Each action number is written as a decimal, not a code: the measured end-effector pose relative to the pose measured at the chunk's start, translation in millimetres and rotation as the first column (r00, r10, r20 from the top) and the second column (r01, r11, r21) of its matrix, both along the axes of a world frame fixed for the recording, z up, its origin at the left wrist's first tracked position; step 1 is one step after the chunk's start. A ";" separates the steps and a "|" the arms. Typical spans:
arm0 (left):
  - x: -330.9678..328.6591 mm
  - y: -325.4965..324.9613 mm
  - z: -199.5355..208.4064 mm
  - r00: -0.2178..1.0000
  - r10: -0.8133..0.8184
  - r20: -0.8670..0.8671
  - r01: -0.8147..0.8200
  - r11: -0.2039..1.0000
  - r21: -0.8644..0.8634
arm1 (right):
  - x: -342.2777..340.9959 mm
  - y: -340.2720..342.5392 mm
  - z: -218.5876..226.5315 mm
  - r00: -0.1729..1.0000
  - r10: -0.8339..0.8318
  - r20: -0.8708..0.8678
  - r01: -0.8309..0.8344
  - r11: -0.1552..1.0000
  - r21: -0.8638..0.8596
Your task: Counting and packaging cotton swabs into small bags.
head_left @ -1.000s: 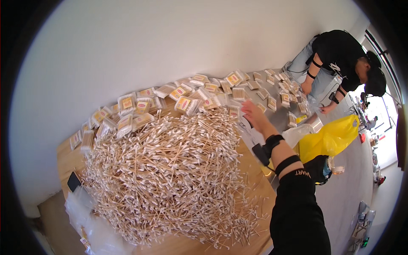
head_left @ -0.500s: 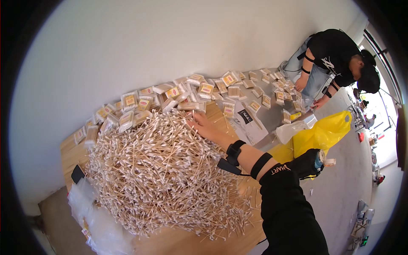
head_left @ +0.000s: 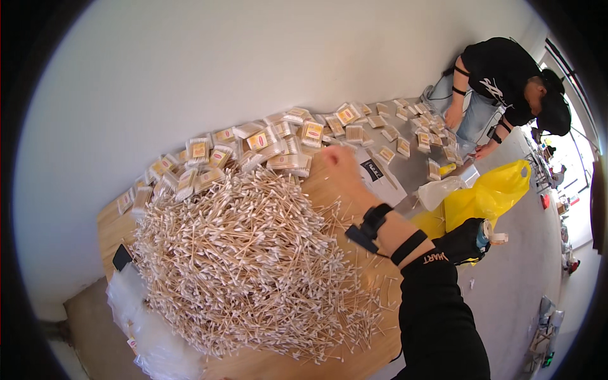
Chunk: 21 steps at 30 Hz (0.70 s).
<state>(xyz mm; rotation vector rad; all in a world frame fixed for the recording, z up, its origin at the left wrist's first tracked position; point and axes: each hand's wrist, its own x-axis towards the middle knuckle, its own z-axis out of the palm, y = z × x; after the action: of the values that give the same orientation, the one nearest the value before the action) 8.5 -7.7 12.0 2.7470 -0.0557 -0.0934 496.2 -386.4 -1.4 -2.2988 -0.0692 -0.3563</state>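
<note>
My right hand (head_left: 341, 166) hovers over the far right part of the wooden table (head_left: 323, 190), between the packs and a paper sheet. It is smeared by motion, with the fingers looking curled in, and I cannot make out whether anything is in them. A big heap of loose cotton swabs (head_left: 240, 266) with wooden sticks covers the middle of the table. Along the heap's far side lie many clear packs of cotton swabs (head_left: 259, 140), some with yellow labels. My left hand is out of view.
Clear plastic bags (head_left: 149, 323) hang at the near left edge, below a dark flat object (head_left: 122, 257). A paper sheet (head_left: 386, 187) lies on a grey surface with more packs. Beyond a yellow bag (head_left: 487, 199), a co-worker (head_left: 500, 82) in black bends over packs.
My right hand has lifted off the top of the heap and moved right and slightly farther away, now beside the paper sheet. The whole view has shifted slightly.
</note>
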 end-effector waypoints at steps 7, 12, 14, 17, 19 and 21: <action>0.5 -1.1 -0.7 0.999 -0.033 0.016 0.033 0.999 0.016 | 19.8 -52.9 -52.1 0.960 -0.176 -0.218 0.147 0.979 -0.142; 2.6 0.0 2.6 0.998 -0.026 0.049 0.026 1.000 0.009 | -13.1 9.5 -48.6 0.973 0.091 -0.214 -0.061 0.988 0.139; 2.5 -0.5 3.7 0.999 -0.014 0.042 0.014 1.000 -0.001 | -29.7 28.1 -49.0 0.911 0.269 -0.313 -0.235 0.961 0.144; 4.2 -0.3 3.2 1.000 -0.010 0.025 0.010 1.000 -0.021 | -23.7 18.9 -56.9 0.933 0.301 -0.196 -0.306 0.952 0.002; 2.4 1.2 3.6 1.000 -0.002 0.006 0.003 1.000 -0.020 | -12.6 20.7 -34.9 0.989 0.129 -0.076 -0.142 0.967 -0.211; 2.4 0.7 4.3 1.000 -0.015 -0.002 0.015 1.000 -0.017 | -5.6 19.4 -6.5 0.996 -0.033 0.081 0.062 0.916 -0.396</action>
<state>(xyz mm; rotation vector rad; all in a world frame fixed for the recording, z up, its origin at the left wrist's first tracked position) 11.0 -6.9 16.3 2.7299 -0.0759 -0.1000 490.6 -367.0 -7.9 -2.6950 -0.1335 -0.4889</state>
